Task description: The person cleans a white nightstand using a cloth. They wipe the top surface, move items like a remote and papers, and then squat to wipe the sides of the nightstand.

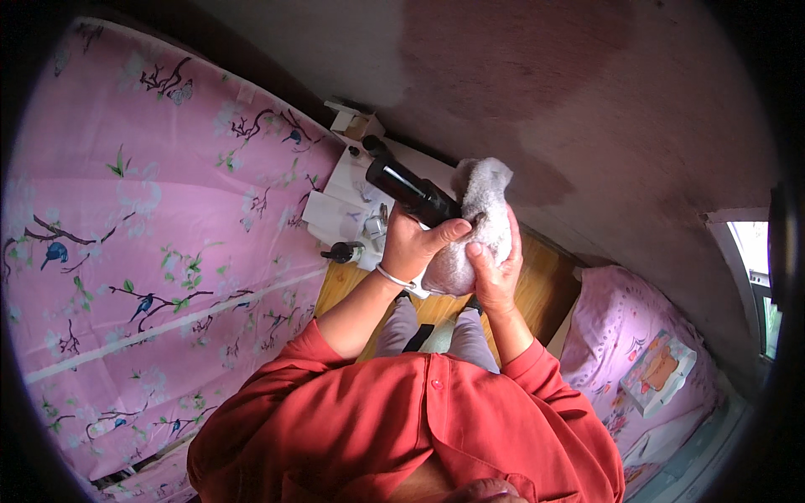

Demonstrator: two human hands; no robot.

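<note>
My left hand (411,241) is wrapped round a black stepped cylinder (407,186), glossy along its wider end, which points up and to the left. I cannot make out its exact kind. Its narrower end meets a fluffy white-grey cloth (489,198) bunched in my right hand (498,272). The right thumb presses on the cloth's front, and the other fingers are partly behind it. My left thumb reaches across to the cloth's edge. Both hands are held up in front of my body, over the floor.
A white table (335,205) beyond my left hand carries an open box (360,126) and a black-topped bottle (342,251). Pink flowered fabric (168,226) spreads along the left. At right, a printed pack (661,370) lies on pink cloth (608,318). A wall (587,109) slants behind.
</note>
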